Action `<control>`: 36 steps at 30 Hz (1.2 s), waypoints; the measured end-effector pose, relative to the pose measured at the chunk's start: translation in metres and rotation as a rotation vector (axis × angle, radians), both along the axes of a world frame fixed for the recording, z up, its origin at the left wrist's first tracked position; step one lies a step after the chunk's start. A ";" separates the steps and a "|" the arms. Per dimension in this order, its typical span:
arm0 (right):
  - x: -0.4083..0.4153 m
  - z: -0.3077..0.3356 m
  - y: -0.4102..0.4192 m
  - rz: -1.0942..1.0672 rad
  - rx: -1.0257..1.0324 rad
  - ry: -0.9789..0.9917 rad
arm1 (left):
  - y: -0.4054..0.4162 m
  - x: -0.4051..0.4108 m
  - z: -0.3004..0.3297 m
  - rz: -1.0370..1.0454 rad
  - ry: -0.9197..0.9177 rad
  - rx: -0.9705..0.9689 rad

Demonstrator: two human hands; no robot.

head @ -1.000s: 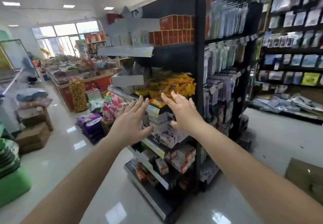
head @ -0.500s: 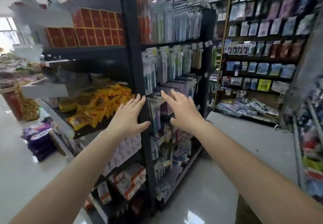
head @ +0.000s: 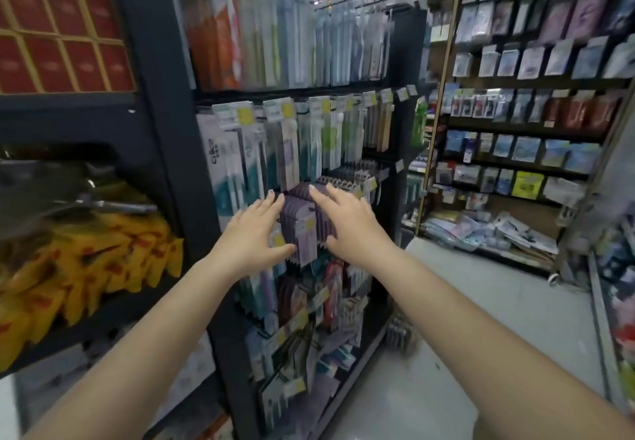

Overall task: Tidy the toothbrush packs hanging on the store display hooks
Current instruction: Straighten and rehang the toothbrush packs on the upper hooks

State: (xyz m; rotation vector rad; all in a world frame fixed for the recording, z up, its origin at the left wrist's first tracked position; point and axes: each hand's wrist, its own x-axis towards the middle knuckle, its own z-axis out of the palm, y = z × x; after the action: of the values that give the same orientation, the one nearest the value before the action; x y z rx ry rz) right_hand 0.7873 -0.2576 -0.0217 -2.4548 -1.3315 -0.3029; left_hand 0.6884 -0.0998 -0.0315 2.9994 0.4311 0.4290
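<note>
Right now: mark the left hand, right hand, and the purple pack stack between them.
left hand (head: 252,233), head view, back of the hand.
right hand (head: 350,224), head view, back of the hand.
purple pack stack (head: 304,219), head view, front pack's face.

toothbrush packs (head: 305,223): purple, yellow price tag | boxes (head: 62,32): red, gold-edged | bags (head: 103,267): yellow, red marks (blurred) | display rack (head: 151,96): black | floor (head: 481,319): pale grey

Two bare forearms, no sleeves, pale-painted fingernails (head: 270,192) (slightly blurred)
</note>
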 end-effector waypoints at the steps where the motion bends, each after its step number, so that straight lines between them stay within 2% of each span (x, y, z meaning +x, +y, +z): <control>1: 0.017 0.002 0.009 0.018 -0.003 -0.006 | 0.007 0.015 0.002 0.007 -0.016 -0.002; 5: 0.071 0.010 0.040 0.076 -0.012 -0.009 | 0.027 0.059 0.006 0.055 -0.057 0.011; 12: 0.156 0.009 0.103 0.235 0.023 0.035 | 0.054 0.119 -0.013 0.208 -0.019 0.024; 14: 0.174 0.008 0.121 0.318 0.024 0.040 | 0.055 0.132 -0.020 0.290 -0.105 0.046; 20: 0.208 0.008 0.171 0.575 -0.015 0.002 | 0.065 0.142 -0.025 0.746 -0.622 0.195; 24: 0.225 0.012 0.190 0.705 -0.014 0.021 | 0.071 0.152 -0.022 1.044 -0.771 0.074; 30: 0.229 0.016 0.205 0.843 0.013 0.083 | 0.087 0.182 -0.024 1.214 -0.894 -0.069; 36: 0.232 0.016 0.211 0.909 0.036 0.118 | 0.098 0.192 -0.025 1.245 -1.025 -0.065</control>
State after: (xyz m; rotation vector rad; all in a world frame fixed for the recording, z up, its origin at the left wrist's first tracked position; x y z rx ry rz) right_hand 1.0192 -0.0469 -0.0058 -1.5645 -2.1552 0.0498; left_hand 0.8806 -0.0019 -0.0568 1.6322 1.9216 1.7260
